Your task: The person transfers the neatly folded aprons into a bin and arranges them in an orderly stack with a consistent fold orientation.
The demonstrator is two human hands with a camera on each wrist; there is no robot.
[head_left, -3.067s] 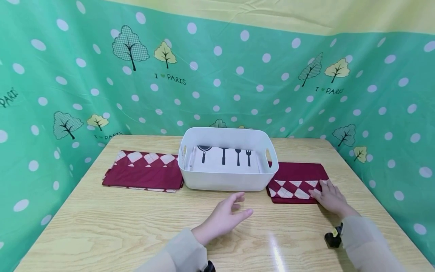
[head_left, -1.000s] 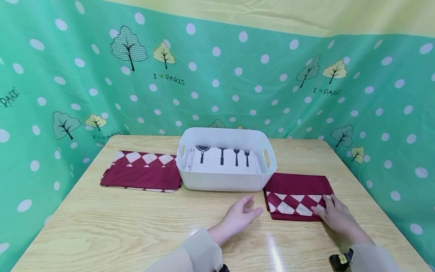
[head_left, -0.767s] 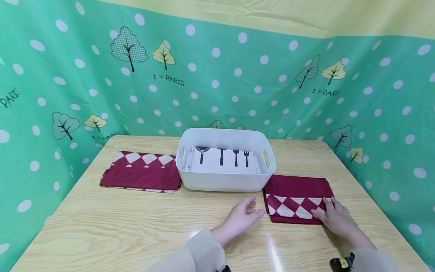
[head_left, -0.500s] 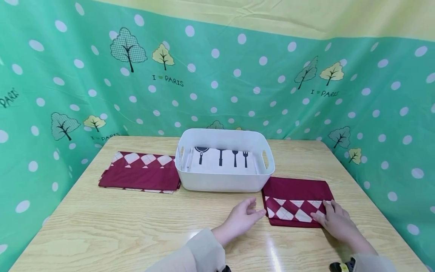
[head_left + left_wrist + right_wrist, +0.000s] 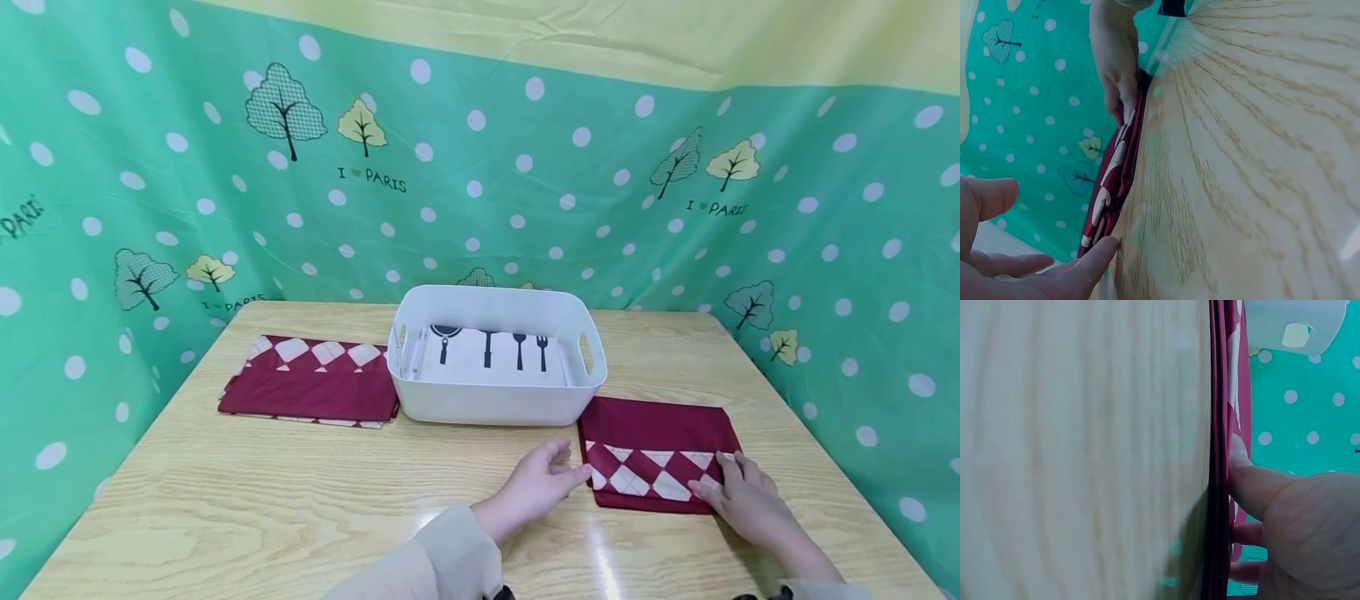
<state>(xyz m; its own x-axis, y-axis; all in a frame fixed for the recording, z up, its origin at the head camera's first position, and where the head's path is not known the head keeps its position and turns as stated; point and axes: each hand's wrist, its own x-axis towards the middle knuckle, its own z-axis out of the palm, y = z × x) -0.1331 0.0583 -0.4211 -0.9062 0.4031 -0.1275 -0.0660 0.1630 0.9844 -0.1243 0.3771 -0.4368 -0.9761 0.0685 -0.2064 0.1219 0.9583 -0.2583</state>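
The folded maroon cloth [image 5: 652, 458] lies flat on the bench [image 5: 285, 508], off the near right corner of the white basket [image 5: 498, 407], its long axis running left to right between the person's two bare hands. The right grip [image 5: 750, 498] is the nearer: it rests on the cloth's near right corner, fingers laid over the patterned band rather than curled round the fabric. The left grip [image 5: 536, 483] is relaxed, fingers spread and holding nothing, at the cloth's left edge; whether a fingertip actually touches there is hard to tell. Against the head view of about three seconds ago, the cloth sits closer to the person, the right grip has come back with it, and the left grip has shifted rightward. The basket stands much as it did.
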